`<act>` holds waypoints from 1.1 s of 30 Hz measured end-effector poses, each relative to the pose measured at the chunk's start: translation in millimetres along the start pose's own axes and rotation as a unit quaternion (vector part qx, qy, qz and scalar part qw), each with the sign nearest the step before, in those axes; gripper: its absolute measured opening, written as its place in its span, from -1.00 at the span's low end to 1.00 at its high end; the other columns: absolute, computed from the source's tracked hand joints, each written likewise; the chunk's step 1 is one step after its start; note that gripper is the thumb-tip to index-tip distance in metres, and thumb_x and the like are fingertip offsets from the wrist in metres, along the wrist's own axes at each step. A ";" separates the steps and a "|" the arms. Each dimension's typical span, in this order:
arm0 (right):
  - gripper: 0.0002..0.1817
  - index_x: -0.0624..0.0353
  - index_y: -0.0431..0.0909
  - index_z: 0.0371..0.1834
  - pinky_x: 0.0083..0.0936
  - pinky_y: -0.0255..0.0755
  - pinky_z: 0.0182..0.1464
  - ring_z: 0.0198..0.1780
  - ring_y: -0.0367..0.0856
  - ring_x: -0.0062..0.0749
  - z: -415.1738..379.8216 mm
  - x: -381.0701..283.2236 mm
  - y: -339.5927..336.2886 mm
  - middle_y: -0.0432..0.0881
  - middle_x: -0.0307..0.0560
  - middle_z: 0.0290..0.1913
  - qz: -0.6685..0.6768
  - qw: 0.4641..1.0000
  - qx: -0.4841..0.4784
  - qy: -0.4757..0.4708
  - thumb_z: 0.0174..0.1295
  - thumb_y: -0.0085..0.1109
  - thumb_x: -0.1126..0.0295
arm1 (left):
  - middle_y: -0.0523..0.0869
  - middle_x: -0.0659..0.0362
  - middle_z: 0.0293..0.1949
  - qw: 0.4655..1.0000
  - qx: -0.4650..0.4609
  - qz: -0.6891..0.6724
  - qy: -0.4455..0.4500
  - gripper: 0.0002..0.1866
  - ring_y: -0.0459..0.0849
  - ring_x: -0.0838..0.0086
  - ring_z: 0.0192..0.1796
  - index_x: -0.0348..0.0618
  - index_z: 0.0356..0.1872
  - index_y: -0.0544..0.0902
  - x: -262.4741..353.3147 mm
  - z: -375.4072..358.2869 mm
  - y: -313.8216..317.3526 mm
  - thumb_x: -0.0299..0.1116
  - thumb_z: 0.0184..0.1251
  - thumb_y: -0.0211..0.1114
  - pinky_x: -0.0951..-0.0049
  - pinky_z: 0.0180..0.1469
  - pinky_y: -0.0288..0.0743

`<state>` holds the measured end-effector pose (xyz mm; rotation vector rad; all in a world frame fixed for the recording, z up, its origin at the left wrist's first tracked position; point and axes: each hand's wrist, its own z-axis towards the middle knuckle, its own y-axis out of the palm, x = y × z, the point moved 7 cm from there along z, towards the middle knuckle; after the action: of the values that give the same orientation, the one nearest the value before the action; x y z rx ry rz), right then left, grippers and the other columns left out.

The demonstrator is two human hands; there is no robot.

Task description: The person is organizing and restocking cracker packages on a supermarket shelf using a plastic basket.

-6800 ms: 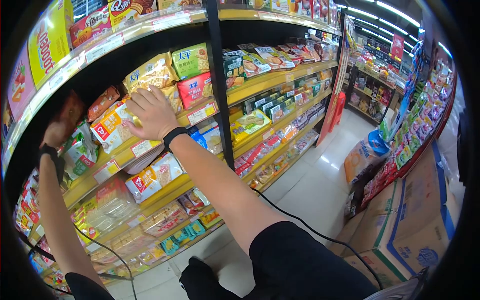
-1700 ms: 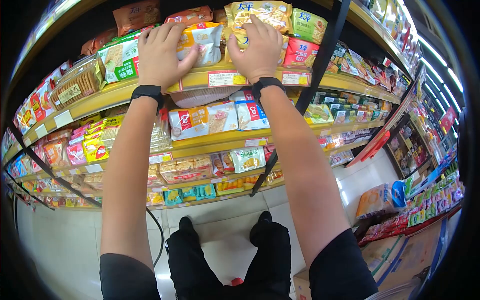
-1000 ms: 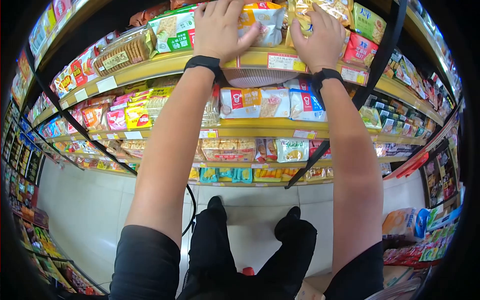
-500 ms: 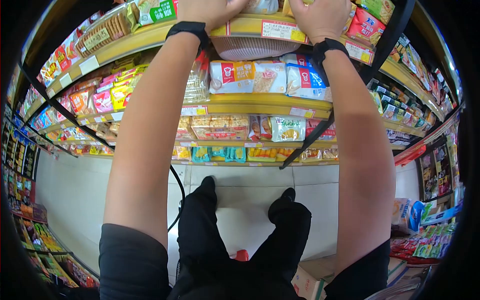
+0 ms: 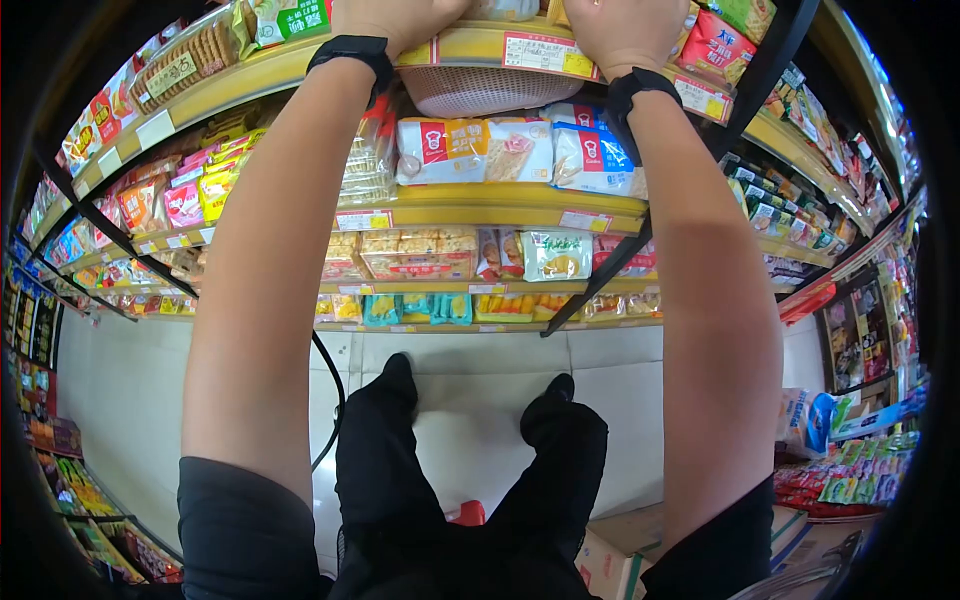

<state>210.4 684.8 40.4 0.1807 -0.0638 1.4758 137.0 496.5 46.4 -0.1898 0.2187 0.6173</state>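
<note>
Both my arms reach up to the top yellow shelf (image 5: 250,75) of a snack aisle. My left hand (image 5: 395,16) and my right hand (image 5: 625,30) lie at the shelf's front edge, against snack packs (image 5: 500,8) that the frame's top cuts off. Their fingers are out of view, so no grip shows. Each wrist wears a black band (image 5: 350,50). A white mesh basket (image 5: 470,88) hangs just under the shelf between my hands.
Lower shelves hold red-and-white cracker packs (image 5: 445,150) and several other snack bags. A black slanted post (image 5: 690,170) crosses on the right. A black cable (image 5: 335,400) hangs by my left leg. A cardboard box (image 5: 610,555) lies on the tiled floor by my right foot.
My view has tipped further down, so the hands and the top shelf have slid to the frame's upper edge. Both hands stay on the same packs.
</note>
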 end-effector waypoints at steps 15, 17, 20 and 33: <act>-0.55 0.19 0.56 -0.07 -0.03 0.36 0.19 0.08 0.57 0.06 0.2 12.5 8.4 0.64 0.06 -0.03 -0.017 0.997 -0.039 0.065 0.14 0.37 0.09 | 0.60 -0.09 0.22 0.999 -0.020 -0.023 -0.015 -0.38 0.55 0.03 0.31 -0.24 0.22 0.55 -3.9 1.7 -2.4 -0.08 0.22 0.41 0.05 0.38 0.34; -0.53 0.15 0.48 -0.16 -0.08 0.33 0.05 -0.06 0.55 0.00 4.6 9.2 6.7 0.55 -0.04 -0.21 -0.018 1.000 0.020 -0.008 0.14 0.41 0.02 | 0.60 -0.09 0.22 0.999 -0.019 -0.034 -0.021 -0.39 0.55 0.03 0.31 -0.24 0.21 0.55 -2.7 3.8 -4.5 -0.08 0.21 0.41 0.05 0.38 0.33; -0.54 0.14 0.50 -0.15 -0.10 0.33 0.07 -0.04 0.55 -0.02 2.7 12.9 10.9 0.57 -0.05 -0.15 -0.010 1.000 0.010 0.009 0.14 0.41 0.03 | 0.60 -0.10 0.23 0.998 -0.030 -0.044 -0.039 -0.38 0.54 0.01 0.34 -0.25 0.21 0.56 -7.0 3.0 0.0 -0.09 0.19 0.42 0.04 0.41 0.31; -0.58 0.10 0.46 -0.24 -0.12 0.34 0.09 -0.06 0.54 -0.05 2.4 12.8 10.9 0.55 -0.07 -0.19 0.002 1.000 0.014 0.007 0.09 0.41 0.06 | 0.74 0.05 0.03 1.000 -0.022 0.020 0.006 -0.37 0.65 0.11 0.12 -0.13 0.22 0.60 -9.8 2.0 9.2 0.06 0.25 0.44 0.10 0.32 0.34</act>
<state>201.0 698.0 45.6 0.1924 -0.0323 1.4814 124.1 499.0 49.9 -0.2314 0.2201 0.6605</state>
